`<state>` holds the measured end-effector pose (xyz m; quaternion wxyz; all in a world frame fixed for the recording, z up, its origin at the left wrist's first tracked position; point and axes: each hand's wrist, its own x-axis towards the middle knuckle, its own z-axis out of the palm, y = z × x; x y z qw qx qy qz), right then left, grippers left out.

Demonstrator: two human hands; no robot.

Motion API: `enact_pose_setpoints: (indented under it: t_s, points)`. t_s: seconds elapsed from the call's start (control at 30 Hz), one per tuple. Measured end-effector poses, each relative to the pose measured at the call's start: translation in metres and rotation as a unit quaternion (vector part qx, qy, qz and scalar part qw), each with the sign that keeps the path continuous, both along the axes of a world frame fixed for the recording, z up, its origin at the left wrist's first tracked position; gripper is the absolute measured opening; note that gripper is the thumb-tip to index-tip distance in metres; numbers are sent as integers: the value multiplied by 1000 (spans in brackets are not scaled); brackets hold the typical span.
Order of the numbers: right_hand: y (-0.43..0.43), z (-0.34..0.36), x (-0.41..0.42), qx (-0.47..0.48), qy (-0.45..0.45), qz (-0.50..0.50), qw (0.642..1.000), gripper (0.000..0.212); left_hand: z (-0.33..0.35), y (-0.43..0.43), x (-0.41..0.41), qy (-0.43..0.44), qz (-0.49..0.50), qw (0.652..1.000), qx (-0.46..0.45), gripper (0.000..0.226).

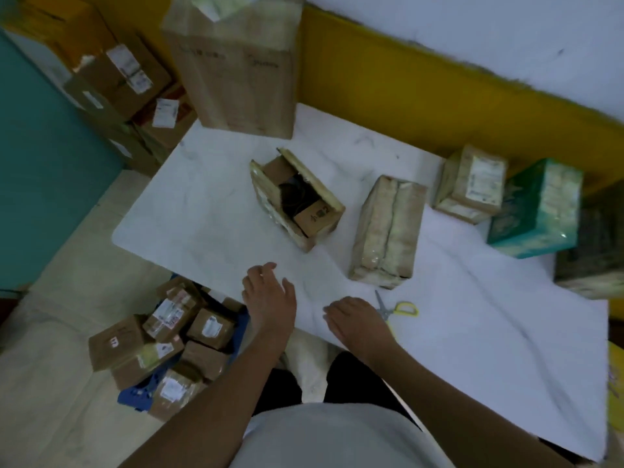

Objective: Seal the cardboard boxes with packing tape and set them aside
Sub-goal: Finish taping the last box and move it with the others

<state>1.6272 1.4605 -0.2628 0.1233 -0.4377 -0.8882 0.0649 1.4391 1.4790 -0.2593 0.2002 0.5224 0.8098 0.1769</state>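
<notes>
An open cardboard box (297,199) with its flaps up and dark contents inside sits mid-table on the white table (209,211). To its right lies a closed, tape-wrapped box (388,231). My left hand (268,298) hovers over the table's near edge, fingers spread and holding nothing, below the open box. My right hand (354,320) is beside it, fingers relaxed, empty, just left of the yellow-handled scissors (396,309). No tape roll is visible.
A tall box (236,62) stands at the table's far corner. A labelled box (471,184), a green box (537,209) and a dark box (594,251) crowd the right side. Several small parcels (162,342) lie piled on the floor at left; more boxes (125,82) stack beyond.
</notes>
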Motion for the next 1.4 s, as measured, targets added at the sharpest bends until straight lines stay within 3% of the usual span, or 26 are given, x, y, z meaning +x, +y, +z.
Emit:
enact_pose_setpoints:
  t_s: [0.1, 0.2, 0.33, 0.47, 0.63, 0.77, 0.83, 0.9, 0.97, 1.0, 1.03, 1.1, 1.13, 1.23, 1.33, 1.4]
  points:
    - [30, 45, 32, 74, -10, -90, 993, 34, 23, 16, 31, -48, -99, 992, 58, 25]
    - [65, 51, 67, -25, -87, -172, 981, 54, 31, 27, 53, -90, -153, 981, 77, 22]
    - [77, 37, 84, -119, -145, -152, 970, 71, 30, 37, 70, -119, -168, 978, 25, 24]
    - [77, 29, 99, -105, -187, -113, 970, 79, 23, 42, 76, -145, -184, 972, -34, 28]
    - [77, 32, 93, -105, -193, -122, 968, 85, 33, 58, 95, -142, -211, 966, -43, 36]
    - [96, 40, 96, -144, -114, -60, 981, 70, 48, 73, 115, -193, -239, 950, -58, 36]
    - [108, 51, 108, -198, -43, -128, 971, 72, 49, 81, 125, -209, -236, 945, -85, 49]
    - [109, 59, 117, -273, 63, -274, 920, 76, 56, 89, 136, -244, -201, 943, -105, 57]
    - [102, 70, 117, -398, 148, -328, 844, 76, 63, 97, 148, -295, -153, 936, -114, 51]
    - [99, 75, 116, -441, 207, -339, 805, 67, 64, 102, 154, -303, -122, 936, -128, 59]
    - [94, 82, 112, -453, 254, -348, 781, 54, 66, 107, 159, -301, -89, 938, -150, 82]
    - [83, 91, 107, -423, 313, -351, 775, 45, 73, 117, 167, -293, -21, 935, -197, 128]
    - [77, 98, 105, -412, 332, -343, 776, 45, 73, 121, 168, -295, 1, 933, -206, 138]
    - [61, 117, 110, -385, 344, -294, 804, 41, 103, 124, 163, -305, -15, 935, -181, 128]
    - [58, 137, 121, -349, 388, -284, 804, 35, 119, 126, 148, -325, -77, 933, -130, 115]
    - [66, 151, 128, -290, 419, -324, 798, 24, 137, 124, 142, -373, -123, 914, -97, 103]
